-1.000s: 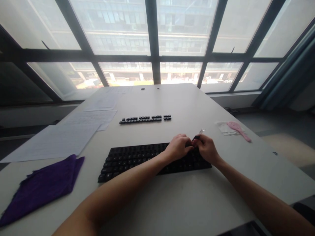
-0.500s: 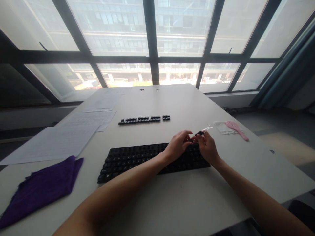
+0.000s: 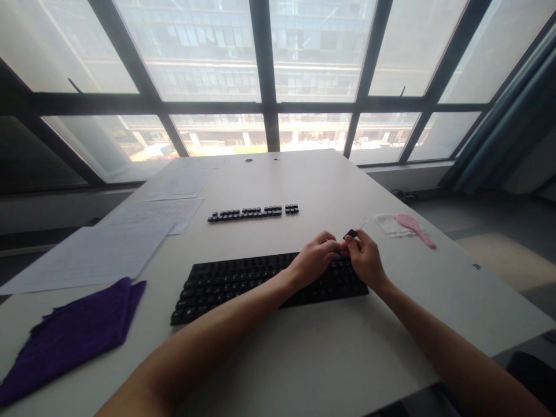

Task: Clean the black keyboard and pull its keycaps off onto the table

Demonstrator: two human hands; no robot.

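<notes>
Above the right part of a black keyboard, my two hands come together. My right hand is closed on a keycap puller with a black handle; its thin wire loops point up and away from me. The fingers of my left hand are bent and pinched close to the puller's handle, and what they hold, if anything, is too small and hidden to tell. On the desk behind the keyboard, several removed black keycaps stand in two rows. The keyboard's back rows look bare of caps.
Paper sheets and a folded purple cloth lie at the left. To the right, a pink hairbrush rests partly on a clear plastic bag. The white desk reaches toward tall windows.
My right hand has turned the puller slightly, so its wires sit further left and its handle looks more upright. My left fingers have curled closer to the handle.
</notes>
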